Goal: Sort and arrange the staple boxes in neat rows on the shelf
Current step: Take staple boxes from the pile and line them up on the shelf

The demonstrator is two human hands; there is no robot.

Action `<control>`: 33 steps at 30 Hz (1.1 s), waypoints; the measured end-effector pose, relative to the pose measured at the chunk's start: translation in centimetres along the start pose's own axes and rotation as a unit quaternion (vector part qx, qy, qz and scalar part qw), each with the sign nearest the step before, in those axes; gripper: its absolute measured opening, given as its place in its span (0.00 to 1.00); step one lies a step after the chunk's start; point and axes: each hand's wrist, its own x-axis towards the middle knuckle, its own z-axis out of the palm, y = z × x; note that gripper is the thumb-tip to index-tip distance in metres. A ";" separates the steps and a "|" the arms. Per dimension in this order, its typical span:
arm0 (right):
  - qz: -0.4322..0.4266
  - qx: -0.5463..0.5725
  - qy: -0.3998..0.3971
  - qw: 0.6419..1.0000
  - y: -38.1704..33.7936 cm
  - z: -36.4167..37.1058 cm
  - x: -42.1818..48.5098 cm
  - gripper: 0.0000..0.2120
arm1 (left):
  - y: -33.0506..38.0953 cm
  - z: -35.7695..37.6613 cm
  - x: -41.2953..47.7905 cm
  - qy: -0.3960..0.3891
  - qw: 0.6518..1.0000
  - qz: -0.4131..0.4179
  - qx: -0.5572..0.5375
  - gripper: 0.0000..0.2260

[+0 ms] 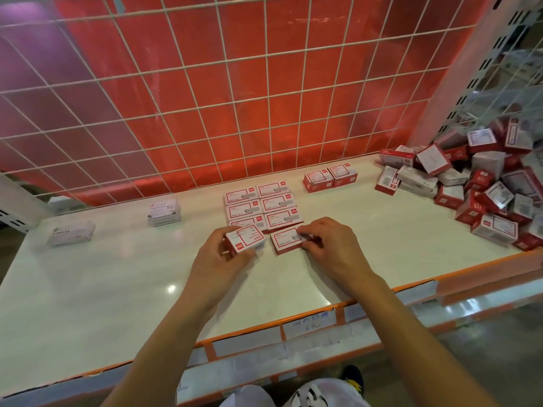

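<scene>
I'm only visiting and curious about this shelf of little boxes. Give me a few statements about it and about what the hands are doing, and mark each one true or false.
1. The left hand holds a tilted box. True.
2. The right hand holds nothing. False: it pinches a flat box that lies on the shelf at the near end of the arranged block.
3. The loose pile lies at the left end of the shelf. False: it lies at the right end.
4. The arranged block has two columns. True.
5. A white box stands left of the block, apart from it. True.
</scene>
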 end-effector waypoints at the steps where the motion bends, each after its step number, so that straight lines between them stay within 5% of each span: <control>1: -0.001 0.003 0.005 1.000 0.0 0.1 0.1 0.15 | 0.0 -0.2 -0.1 0.012 1.000 0.011 0.014 0.17; 20: 0.006 -0.006 0.058 0.998 -0.1 0.8 -0.3 0.15 | -0.2 0.8 0.1 0.016 1.000 0.018 0.007 0.18; 26: -0.038 0.108 0.049 0.992 -1.9 -0.1 -1.0 0.13 | 0.7 2.2 0.6 0.011 0.999 0.036 -0.005 0.19; 33: 0.000 0.223 0.025 0.974 -1.6 -1.5 -1.3 0.22 | 1.7 4.3 1.0 -0.027 0.998 0.051 -0.036 0.22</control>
